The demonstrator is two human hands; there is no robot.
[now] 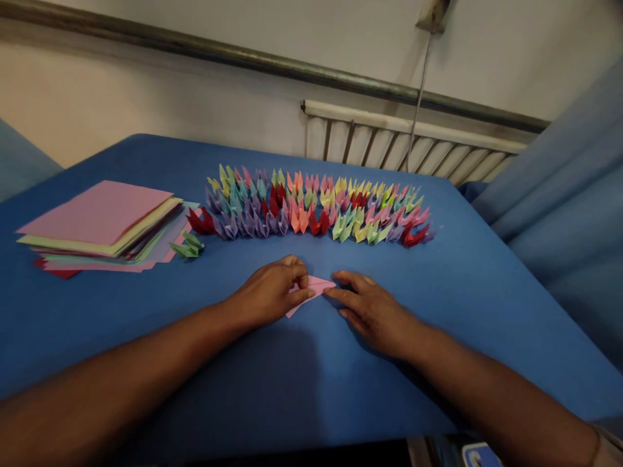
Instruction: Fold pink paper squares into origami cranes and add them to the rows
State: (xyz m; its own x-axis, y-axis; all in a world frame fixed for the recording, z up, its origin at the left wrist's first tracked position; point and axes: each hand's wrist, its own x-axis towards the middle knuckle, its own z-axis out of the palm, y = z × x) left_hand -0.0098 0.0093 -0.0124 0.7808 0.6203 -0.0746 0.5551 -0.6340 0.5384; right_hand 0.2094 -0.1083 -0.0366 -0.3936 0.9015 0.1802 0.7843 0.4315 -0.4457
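A small folded pink paper [316,288] lies on the blue table [477,285] between my hands. My left hand [271,292] pinches its left part, fingers curled over it. My right hand [370,307] rests on the table with fingers stretched out, its fingertips touching the paper's right tip. Beyond my hands, several rows of folded paper figures [316,206] in many colours stand in a curved band.
A stack of coloured square paper sheets [104,227] lies at the left, pink on top. A green folded figure [187,246] sits beside it. A radiator [413,146] and a wall rail lie behind the table. Blue fabric hangs at the right.
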